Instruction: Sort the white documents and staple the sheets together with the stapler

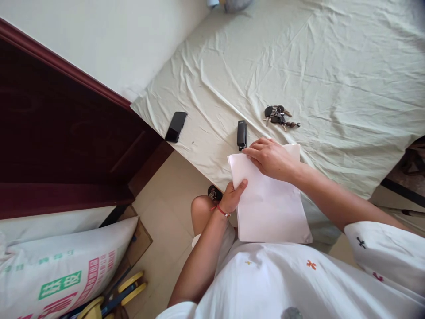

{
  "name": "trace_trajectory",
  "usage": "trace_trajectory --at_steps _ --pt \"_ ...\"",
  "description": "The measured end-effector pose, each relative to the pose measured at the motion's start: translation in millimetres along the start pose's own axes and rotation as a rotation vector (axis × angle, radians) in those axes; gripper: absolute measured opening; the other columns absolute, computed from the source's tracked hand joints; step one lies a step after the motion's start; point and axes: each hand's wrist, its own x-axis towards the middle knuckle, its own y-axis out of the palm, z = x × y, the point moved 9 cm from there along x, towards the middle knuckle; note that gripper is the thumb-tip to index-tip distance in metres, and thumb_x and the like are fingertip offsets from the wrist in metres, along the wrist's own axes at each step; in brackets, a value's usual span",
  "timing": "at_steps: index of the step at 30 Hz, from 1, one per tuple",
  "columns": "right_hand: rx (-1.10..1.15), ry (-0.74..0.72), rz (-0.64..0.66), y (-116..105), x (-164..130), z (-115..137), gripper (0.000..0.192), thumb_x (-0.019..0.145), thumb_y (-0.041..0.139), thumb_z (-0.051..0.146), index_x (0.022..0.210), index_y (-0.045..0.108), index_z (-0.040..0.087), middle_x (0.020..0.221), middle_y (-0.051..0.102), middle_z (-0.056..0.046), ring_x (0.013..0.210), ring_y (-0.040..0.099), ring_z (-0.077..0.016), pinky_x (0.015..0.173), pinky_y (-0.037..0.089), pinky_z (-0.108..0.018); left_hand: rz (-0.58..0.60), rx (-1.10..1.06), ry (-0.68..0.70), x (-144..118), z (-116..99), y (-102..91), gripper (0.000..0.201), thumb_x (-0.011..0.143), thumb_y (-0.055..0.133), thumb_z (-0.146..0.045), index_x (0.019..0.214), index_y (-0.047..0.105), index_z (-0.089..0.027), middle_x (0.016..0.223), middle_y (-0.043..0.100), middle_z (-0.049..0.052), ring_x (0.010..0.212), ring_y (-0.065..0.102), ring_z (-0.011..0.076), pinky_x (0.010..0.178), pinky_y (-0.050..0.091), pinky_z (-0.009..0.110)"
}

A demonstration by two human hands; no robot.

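Note:
A thin stack of white paper sheets point(270, 208) lies tilted over my lap, its upper end reaching the edge of the cloth-covered table. My left hand point(232, 197) grips the stack's left side, thumb on top and fingers underneath. Along the top edge of the sheets rests my right hand point(268, 157), with its fingers bent over that edge; the thumb is hidden. Just beyond the right fingertips a black stapler point(242, 134) lies on the cloth, apart from the hand.
A bunch of keys point(279, 116) lies right of the stapler, and a black phone point(176, 126) near the table's left edge. Pale green cloth point(332, 79) covers the table in wrinkles. Lower left are a printed white sack point(66, 261) and a yellow-wheeled object point(133, 288) on the floor.

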Motion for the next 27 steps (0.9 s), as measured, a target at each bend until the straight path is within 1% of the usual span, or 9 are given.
trace_trajectory --at_steps 2,4,7,9,13,16,18,23,27 --pt "0.030 0.002 -0.034 -1.6 1.7 1.0 0.040 0.108 0.043 0.022 0.138 0.070 0.016 0.123 0.075 -0.014 0.115 0.062 -0.0322 0.092 0.044 -0.044 0.007 0.014 0.009 -0.4 -0.3 0.0 0.071 0.077 0.080 -0.073 0.115 0.081 -0.012 0.107 0.083 0.014 0.097 0.078 0.0287 0.087 0.063 0.040" --pt "0.048 -0.002 -0.054 -2.2 3.4 2.1 0.041 0.108 0.043 0.020 0.140 0.069 0.016 0.125 0.075 -0.014 0.112 0.062 -0.0315 0.090 0.044 -0.043 0.031 0.024 0.008 -1.0 -1.3 2.1 0.070 0.078 0.079 -0.073 0.113 0.081 -0.012 0.106 0.083 0.014 0.096 0.078 0.0285 0.086 0.062 0.040" --pt "0.044 -0.007 -0.006 2.8 6.2 4.3 0.036 0.105 0.044 0.015 0.122 0.076 0.016 0.107 0.076 -0.012 0.098 0.064 -0.0288 0.084 0.042 -0.041 0.046 0.030 -0.007 -1.3 -4.3 5.2 0.069 0.077 0.081 -0.072 0.111 0.081 -0.012 0.106 0.084 0.014 0.096 0.078 0.0288 0.087 0.063 0.040" --pt "0.037 -0.006 0.014 4.0 7.9 6.1 0.034 0.103 0.046 0.013 0.114 0.077 0.017 0.100 0.076 -0.011 0.094 0.064 -0.0272 0.082 0.040 -0.040 0.031 0.008 0.001 -0.8 -8.7 6.0 0.069 0.077 0.082 -0.071 0.112 0.081 -0.012 0.106 0.084 0.014 0.097 0.079 0.0294 0.087 0.063 0.041" --pt "0.014 -0.001 0.010 2.9 11.5 9.2 0.032 0.103 0.047 0.013 0.117 0.076 0.017 0.102 0.076 -0.011 0.096 0.064 -0.0269 0.082 0.037 -0.039 -0.019 -0.059 0.062 1.2 -18.4 5.5 0.068 0.079 0.080 -0.071 0.117 0.080 -0.014 0.109 0.083 0.014 0.104 0.078 0.0303 0.090 0.064 0.041" --pt "-0.005 0.000 -0.014 3.7 14.0 9.0 0.032 0.104 0.047 0.014 0.119 0.076 0.017 0.106 0.077 -0.011 0.100 0.065 -0.0284 0.083 0.036 -0.040 -0.020 -0.062 0.067 3.1 -19.0 6.1 0.068 0.077 0.082 -0.071 0.115 0.081 -0.014 0.108 0.084 0.014 0.105 0.078 0.0313 0.091 0.064 0.042" --pt "0.005 -0.017 -0.020 5.7 15.7 9.1 0.031 0.104 0.048 0.014 0.117 0.076 0.017 0.107 0.078 -0.011 0.101 0.066 -0.0280 0.085 0.037 -0.040 -0.009 -0.066 0.058 4.7 -18.0 6.4 0.068 0.078 0.081 -0.071 0.114 0.081 -0.013 0.106 0.084 0.014 0.103 0.079 0.0315 0.090 0.064 0.042" --pt "0.049 -0.047 -0.005 8.5 20.5 8.1 0.031 0.105 0.048 0.014 0.113 0.077 0.017 0.103 0.079 -0.010 0.099 0.069 -0.0263 0.092 0.040 -0.040 -0.013 -0.060 0.079 9.3 -22.5 3.7 0.068 0.079 0.079 -0.072 0.115 0.081 -0.013 0.104 0.084 0.014 0.103 0.079 0.0313 0.089 0.064 0.041" --pt "0.083 -0.082 0.014 11.1 22.5 9.2 0.032 0.104 0.048 0.013 0.117 0.077 0.016 0.107 0.080 -0.011 0.100 0.071 -0.0266 0.094 0.043 -0.041 -0.005 -0.038 0.091 12.9 -24.7 4.4 0.067 0.079 0.080 -0.071 0.113 0.081 -0.013 0.102 0.084 0.013 0.098 0.079 0.0308 0.084 0.063 0.040"
